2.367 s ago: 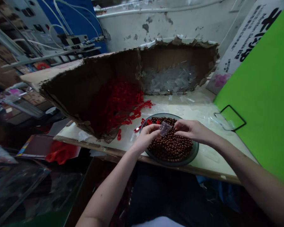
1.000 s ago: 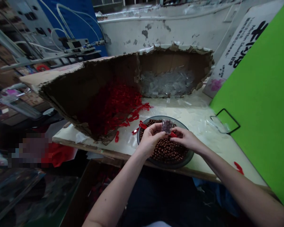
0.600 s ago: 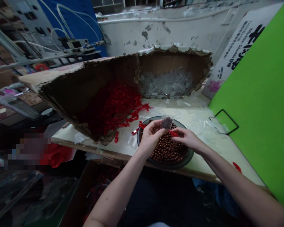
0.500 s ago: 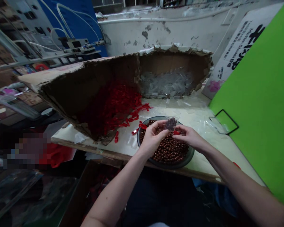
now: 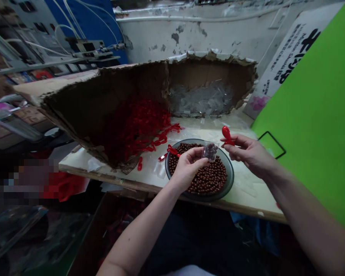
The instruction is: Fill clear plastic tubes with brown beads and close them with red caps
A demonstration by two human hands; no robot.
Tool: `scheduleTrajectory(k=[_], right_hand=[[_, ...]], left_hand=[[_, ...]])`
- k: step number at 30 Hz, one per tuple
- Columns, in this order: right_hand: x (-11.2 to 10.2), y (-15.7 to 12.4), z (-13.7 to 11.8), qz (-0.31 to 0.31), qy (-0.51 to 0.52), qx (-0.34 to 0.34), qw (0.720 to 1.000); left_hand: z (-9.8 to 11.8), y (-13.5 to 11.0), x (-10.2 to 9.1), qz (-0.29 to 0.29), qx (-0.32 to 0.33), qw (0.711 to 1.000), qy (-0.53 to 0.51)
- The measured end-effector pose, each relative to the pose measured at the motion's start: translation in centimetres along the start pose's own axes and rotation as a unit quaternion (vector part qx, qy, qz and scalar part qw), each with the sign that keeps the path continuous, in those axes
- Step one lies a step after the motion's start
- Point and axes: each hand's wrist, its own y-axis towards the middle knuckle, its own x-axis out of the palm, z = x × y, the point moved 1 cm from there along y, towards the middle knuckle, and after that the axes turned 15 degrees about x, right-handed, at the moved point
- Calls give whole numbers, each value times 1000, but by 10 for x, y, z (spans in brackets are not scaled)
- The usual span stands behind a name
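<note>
Right hand (image 5: 248, 153) lifted apparent red plastic (image 5: 225, 132).

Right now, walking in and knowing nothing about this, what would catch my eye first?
The heap of red plastic pieces inside the torn cardboard box stands out first, with a bright green board to its right. Nearer, a dark bowl of brown beads sits on the table. Above it, the left hand pinches a small clear bag, and the right hand holds up a red plastic piece.
</note>
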Motion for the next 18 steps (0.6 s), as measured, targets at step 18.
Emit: scheduleTrajectory(k=[18], right_hand=[[2, -12, -8, -34, 18, 48, 998]], left_hand=[[0, -5, -2, 14, -18, 1000, -19]])
